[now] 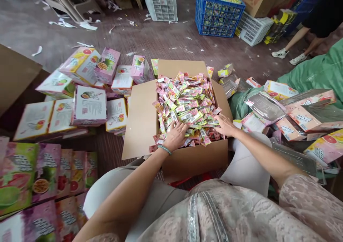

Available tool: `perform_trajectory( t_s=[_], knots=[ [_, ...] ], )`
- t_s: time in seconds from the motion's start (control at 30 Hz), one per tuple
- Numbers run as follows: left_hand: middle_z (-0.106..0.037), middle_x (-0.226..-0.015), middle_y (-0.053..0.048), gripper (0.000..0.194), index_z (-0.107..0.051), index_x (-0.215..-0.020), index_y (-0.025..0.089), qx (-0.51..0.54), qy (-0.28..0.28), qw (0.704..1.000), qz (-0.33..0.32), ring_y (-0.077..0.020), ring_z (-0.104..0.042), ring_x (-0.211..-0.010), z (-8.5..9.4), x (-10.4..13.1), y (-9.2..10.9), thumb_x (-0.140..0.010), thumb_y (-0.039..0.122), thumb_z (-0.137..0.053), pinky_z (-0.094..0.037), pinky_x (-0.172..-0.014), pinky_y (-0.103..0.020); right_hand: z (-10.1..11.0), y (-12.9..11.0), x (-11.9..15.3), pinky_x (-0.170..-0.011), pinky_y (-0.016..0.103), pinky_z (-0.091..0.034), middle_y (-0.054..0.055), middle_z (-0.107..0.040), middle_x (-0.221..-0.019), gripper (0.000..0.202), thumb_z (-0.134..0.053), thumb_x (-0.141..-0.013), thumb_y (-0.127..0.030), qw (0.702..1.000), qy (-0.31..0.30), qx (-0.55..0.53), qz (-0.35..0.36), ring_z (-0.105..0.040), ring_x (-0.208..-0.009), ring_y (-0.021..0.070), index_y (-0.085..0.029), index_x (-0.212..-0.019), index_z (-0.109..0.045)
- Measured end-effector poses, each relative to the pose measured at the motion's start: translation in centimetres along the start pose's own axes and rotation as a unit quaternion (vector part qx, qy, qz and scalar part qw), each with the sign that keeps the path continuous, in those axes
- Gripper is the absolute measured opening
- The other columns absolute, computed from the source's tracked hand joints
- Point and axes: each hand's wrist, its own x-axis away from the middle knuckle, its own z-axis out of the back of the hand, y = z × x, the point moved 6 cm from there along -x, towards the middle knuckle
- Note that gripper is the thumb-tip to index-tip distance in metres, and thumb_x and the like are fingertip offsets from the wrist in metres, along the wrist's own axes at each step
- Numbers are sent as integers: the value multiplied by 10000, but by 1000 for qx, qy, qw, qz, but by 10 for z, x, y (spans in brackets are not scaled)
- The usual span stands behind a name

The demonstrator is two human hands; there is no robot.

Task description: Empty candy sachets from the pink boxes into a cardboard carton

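An open cardboard box (195,159) stands between my knees, heaped with small pink, yellow and green sachets (189,102). My left hand (175,136), with a beaded bracelet on the wrist, lies on the near left part of the heap, its fingers spread over the sachets. At the right side of the heap, my right hand (225,125) touches the sachets with its fingers apart. Neither hand has anything visibly gripped in it. The left flap (139,118) of the box is folded outward.
Printed fruit cartons (89,106) are stacked at the left, with more packs (46,170) at the lower left. Clear plastic trays (265,106) and cartons lie at the right beside green cloth (318,65). Farther back are a blue crate (218,16), a white crate (162,4) and a person's legs (298,38).
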Motion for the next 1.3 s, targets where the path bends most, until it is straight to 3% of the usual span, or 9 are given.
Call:
perform_trajectory(
  t_s=[0.2, 0.33, 0.47, 0.6, 0.73, 0.87, 0.97, 1.1, 1.3],
  knots=[
    [-477, -1578, -286, 730, -501, -1548, 126, 25, 40, 999, -21, -438, -489, -1436, 9, 5, 5, -906, 400, -714, -414, -1146, -596, -38, -59, 5, -1185, 630, -363, 281, -403, -1622, 1237, -857, -812, -481, 999, 8, -12, -52, -360, -1520, 453, -159, -1724, -86],
    [-262, -1731, -285, 1016, -434, -1650, 205, -24, 71, 997, 30, -527, -310, -1550, 24, 3, -7, -801, 610, -820, -290, -1210, -694, -43, -52, -1, -1170, 531, -416, 273, -435, -1604, 1047, -708, -895, -228, 999, -20, 20, -44, -436, -1472, 384, -111, -1730, -86],
    [-233, -1767, -236, 1031, -399, -1679, 256, -54, -9, 998, 13, -510, -196, -1617, -5, 0, -3, -826, 730, -731, -158, -1249, -753, -37, -27, -5, -1232, 529, -359, 205, -442, -1633, 815, -469, -912, -51, 996, -23, 83, 5, -392, -1517, 341, -155, -1701, -292],
    [-251, -1748, -262, 1116, -342, -1695, 194, -62, -49, 997, -5, -508, -239, -1607, -45, 4, 12, -824, 815, -660, -92, -1237, -805, -48, -17, -6, -1276, 597, -277, 204, -327, -1710, 838, -508, -886, -107, 994, -58, 91, 5, -258, -1601, 370, -153, -1697, -301],
    [-256, -1751, -254, 1144, -391, -1679, 240, -48, -15, 999, -14, -516, -251, -1601, -43, 9, 17, -770, 873, -678, -101, -1242, -795, -37, -21, -9, -1258, 653, -256, 180, -307, -1719, 862, -669, -882, -295, 994, -87, 65, 7, -259, -1584, 419, -201, -1679, -353],
    [-277, -1740, -274, 1195, -484, -1637, 258, -27, 35, 999, -26, -530, -267, -1588, -18, 18, 9, -668, 911, -733, -70, -1258, -769, 27, -7, -26, -1216, 494, -373, 140, -518, -1549, 495, -508, -1048, -468, 996, 88, 2, 22, -473, -1437, 315, -229, -1472, -603],
    [-244, -1739, -301, 1223, -490, -1634, 220, -16, 98, 993, 61, -568, -225, -1586, -4, 30, -12, -654, 908, -740, -57, -1244, -789, 56, 39, -30, -1224, 434, -382, 182, -534, -1508, 523, -346, -1101, -458, 964, 226, -61, -127, -476, -1439, 286, -162, -1444, -608],
    [-236, -1749, -279, 1166, -481, -1639, 238, -19, 91, 988, 127, -577, -164, -1600, -12, 42, -32, -687, 853, -754, -75, -1226, -812, 5, 66, -17, -1154, 531, -448, 225, -489, -1544, 674, -334, -1087, -601, 933, 156, -122, -300, -486, -1428, 365, -170, -1577, -504],
    [-185, -1780, -235, 1148, -408, -1676, 267, -46, 39, 988, 144, -538, -115, -1627, -30, 32, -36, -721, 781, -786, -70, -1237, -801, -79, 1, -1, -1227, 606, -350, 270, -460, -1589, 768, -397, -1061, -633, 918, 213, -68, -327, -352, -1525, 426, -74, -1581, -477]
  ],
)
